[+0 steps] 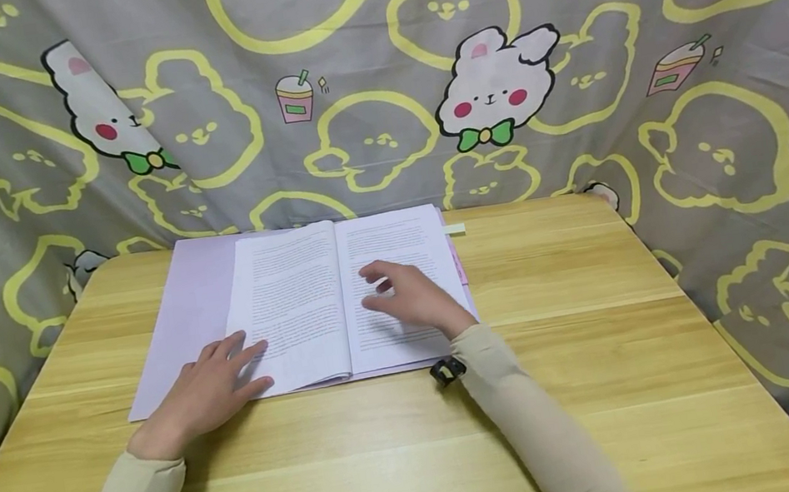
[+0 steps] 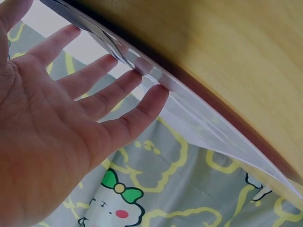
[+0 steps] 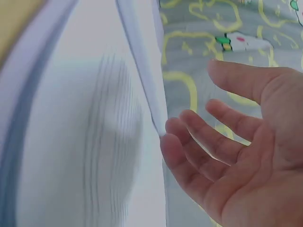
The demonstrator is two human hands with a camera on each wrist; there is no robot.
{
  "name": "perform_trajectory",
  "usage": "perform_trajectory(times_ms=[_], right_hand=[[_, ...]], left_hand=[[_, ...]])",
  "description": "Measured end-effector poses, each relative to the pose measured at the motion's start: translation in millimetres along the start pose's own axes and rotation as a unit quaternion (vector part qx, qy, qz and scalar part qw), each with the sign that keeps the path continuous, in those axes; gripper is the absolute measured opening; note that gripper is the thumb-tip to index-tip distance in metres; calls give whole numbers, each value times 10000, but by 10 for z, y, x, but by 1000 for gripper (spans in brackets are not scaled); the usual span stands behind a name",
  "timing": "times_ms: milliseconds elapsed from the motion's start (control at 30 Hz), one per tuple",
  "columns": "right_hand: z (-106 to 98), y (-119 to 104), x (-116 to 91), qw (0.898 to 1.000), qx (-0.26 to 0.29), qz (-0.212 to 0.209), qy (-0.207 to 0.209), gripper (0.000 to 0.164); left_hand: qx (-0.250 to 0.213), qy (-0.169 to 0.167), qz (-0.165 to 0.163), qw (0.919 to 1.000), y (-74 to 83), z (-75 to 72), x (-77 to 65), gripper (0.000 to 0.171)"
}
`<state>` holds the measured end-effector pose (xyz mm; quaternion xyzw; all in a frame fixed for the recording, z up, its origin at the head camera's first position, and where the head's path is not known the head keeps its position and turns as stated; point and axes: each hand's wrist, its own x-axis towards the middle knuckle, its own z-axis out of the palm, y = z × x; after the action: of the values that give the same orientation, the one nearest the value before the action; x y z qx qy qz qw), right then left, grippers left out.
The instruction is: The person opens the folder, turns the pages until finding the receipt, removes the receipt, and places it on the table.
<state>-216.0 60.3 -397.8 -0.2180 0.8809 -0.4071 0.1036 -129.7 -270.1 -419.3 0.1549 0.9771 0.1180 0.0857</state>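
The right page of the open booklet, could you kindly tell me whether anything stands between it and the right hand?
Nothing visible does: the right hand appears to hover above the right page. The left hand is off to the side, at the lower corner of the left page.

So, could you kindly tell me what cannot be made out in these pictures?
- Wording on the pages: too small in the head view, blurred to streaks in the right wrist view.
- Pink strip: partly covered by the pages, head view.
- Left hand: one digit cut off at the top-left corner, left wrist view.
- Right sleeve: cut off by the bottom edge, head view.
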Motion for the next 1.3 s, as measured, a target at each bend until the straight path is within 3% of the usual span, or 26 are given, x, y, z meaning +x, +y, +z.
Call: perform_trajectory(times_ms=[233, 533, 867, 1300], right_hand=[[-284, 251, -124, 9974, -126, 569, 431, 47], [-567, 525, -240, 9870, 3, 1364, 849, 58], [-682, 783, -295, 9853, 312, 1415, 908, 57], [-626, 832, -290, 9835, 249, 1603, 802, 56]], left_hand=[[21, 49, 3, 10000, 9, 2, -24, 65], [47, 70, 18, 10000, 0, 11, -39, 65], [36, 16, 10, 10000, -2, 5, -21, 65], [69, -5, 7, 10000, -5, 11, -2, 64]])
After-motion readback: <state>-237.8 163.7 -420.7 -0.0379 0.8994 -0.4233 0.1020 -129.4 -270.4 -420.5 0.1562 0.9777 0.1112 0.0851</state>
